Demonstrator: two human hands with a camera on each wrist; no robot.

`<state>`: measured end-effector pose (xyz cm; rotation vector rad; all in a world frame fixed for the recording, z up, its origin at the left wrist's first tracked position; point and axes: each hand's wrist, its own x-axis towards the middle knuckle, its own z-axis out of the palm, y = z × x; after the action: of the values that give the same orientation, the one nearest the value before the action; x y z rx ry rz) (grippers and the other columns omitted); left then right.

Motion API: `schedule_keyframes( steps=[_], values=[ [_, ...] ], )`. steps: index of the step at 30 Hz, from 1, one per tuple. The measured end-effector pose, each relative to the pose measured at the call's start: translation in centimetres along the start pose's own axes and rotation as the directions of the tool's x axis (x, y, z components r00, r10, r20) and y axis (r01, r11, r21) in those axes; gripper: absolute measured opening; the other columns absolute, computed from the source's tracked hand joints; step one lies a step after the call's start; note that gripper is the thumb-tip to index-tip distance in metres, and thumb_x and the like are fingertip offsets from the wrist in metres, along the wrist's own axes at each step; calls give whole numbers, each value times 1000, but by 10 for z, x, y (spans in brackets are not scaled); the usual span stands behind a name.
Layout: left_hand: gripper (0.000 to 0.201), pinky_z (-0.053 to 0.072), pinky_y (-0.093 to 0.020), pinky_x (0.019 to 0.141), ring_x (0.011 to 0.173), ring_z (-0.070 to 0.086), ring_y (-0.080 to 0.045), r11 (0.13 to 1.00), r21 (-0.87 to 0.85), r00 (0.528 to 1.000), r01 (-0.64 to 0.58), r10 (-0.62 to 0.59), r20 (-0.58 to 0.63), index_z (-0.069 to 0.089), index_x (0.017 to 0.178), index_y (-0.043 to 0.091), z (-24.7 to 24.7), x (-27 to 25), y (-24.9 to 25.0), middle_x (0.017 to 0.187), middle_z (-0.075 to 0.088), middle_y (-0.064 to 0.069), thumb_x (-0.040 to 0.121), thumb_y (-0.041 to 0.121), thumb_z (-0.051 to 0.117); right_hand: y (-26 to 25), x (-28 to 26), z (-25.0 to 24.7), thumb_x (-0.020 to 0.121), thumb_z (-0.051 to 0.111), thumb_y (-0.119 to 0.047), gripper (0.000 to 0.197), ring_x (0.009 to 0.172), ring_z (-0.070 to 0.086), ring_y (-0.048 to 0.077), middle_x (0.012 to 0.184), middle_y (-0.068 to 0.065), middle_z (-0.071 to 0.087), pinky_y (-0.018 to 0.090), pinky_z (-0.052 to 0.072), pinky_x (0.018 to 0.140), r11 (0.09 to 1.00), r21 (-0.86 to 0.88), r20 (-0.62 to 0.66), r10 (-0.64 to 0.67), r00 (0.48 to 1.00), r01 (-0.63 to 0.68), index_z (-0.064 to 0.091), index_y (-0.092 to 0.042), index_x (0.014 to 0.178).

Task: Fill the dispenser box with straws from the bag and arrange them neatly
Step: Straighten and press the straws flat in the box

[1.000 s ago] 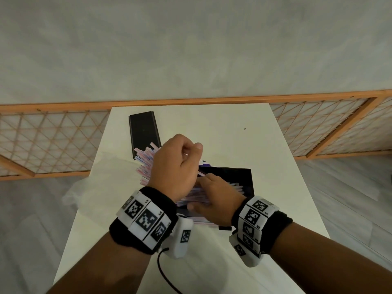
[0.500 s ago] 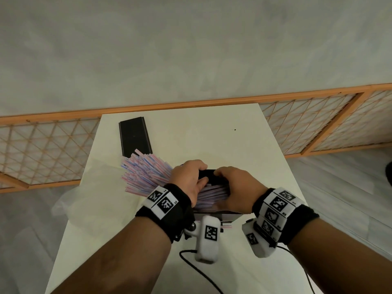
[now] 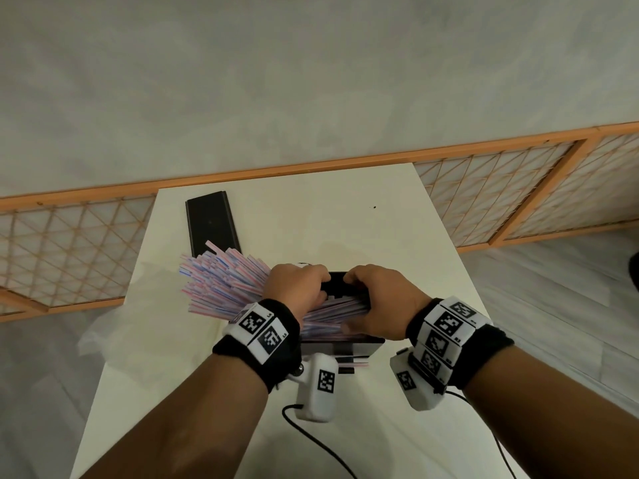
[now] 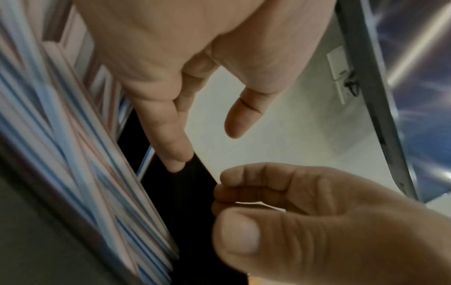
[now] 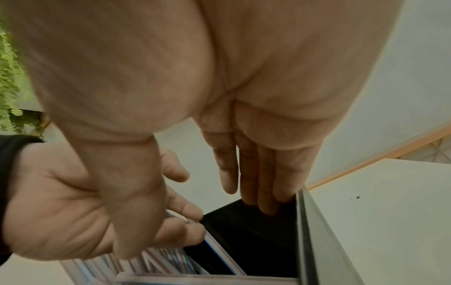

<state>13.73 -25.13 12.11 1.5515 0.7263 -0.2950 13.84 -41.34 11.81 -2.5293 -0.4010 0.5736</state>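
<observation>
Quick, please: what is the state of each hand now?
Left hand: open, fingers on the straws.
Right hand: open, straight fingers reaching into the dispenser box.

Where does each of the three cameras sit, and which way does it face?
Head: looks down from above at the table; both forearms, left hand and right hand over the straws.
Left wrist: looks along the left palm at the dispenser box.
Right wrist: looks along the right hand's fingers into the box.
Shared: both wrist views show both hands, straws and box.
</observation>
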Motion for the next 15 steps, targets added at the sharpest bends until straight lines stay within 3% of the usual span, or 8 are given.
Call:
schedule_keyframes(
  steps=[2, 3, 6, 8, 11, 15],
  values=[
    [13, 59, -62, 80, 74, 74, -39, 978, 179, 994, -106, 111, -19, 65, 54, 12, -6, -4, 0, 66, 68, -14, 57, 24, 67, 0, 0, 0, 70, 83, -37, 58, 96, 56, 16, 111, -3, 58, 30, 50, 85, 1000, 4, 5, -2, 1000, 2, 56, -23, 120],
    [16, 60, -59, 78, 75, 73, -39, 956, 243, 984, -164, 175, -25, 65, 59, 14, -9, -5, 0, 69, 70, -12, 57, 30, 65, -1, 0, 0, 71, 82, -38, 58, 97, 56, 16, 111, -3, 58, 30, 49, 85, 1000, 7, 6, -5, 1000, 5, 56, -23, 120],
    [45, 61, -49, 81, 84, 74, -26, 890, 358, 950, -282, 311, -26, 70, 95, 20, -21, -9, 6, 93, 73, -1, 58, 43, 60, -5, 2, 2, 74, 79, -34, 53, 97, 56, 17, 109, -3, 59, 28, 48, 84, 999, 26, -21, -34, 999, 35, 56, -22, 120],
    [48, 61, -47, 82, 87, 74, -23, 855, 398, 926, -333, 375, -31, 70, 101, 20, -30, -15, 13, 101, 71, 4, 61, 44, 59, -9, 4, 4, 76, 76, -31, 47, 95, 56, 16, 108, -3, 60, 26, 46, 82, 996, 52, -57, -64, 996, 67, 58, -21, 119],
    [40, 60, -46, 84, 89, 74, -22, 858, 357, 915, -369, 404, -25, 70, 96, 24, -42, -24, 20, 99, 72, 4, 63, 44, 60, -21, 10, 10, 81, 74, -29, 38, 90, 56, 15, 102, -5, 61, 26, 44, 78, 989, 83, -86, -113, 990, 120, 60, -23, 115],
    [31, 62, -47, 80, 82, 75, -21, 875, 351, 935, -332, 353, 4, 72, 87, 23, -51, -31, 18, 88, 75, 5, 64, 42, 65, -34, 21, 22, 86, 67, -21, 27, 91, 60, 18, 101, -3, 65, 32, 49, 80, 987, 78, -35, -136, 990, 138, 61, -24, 112]
  ],
)
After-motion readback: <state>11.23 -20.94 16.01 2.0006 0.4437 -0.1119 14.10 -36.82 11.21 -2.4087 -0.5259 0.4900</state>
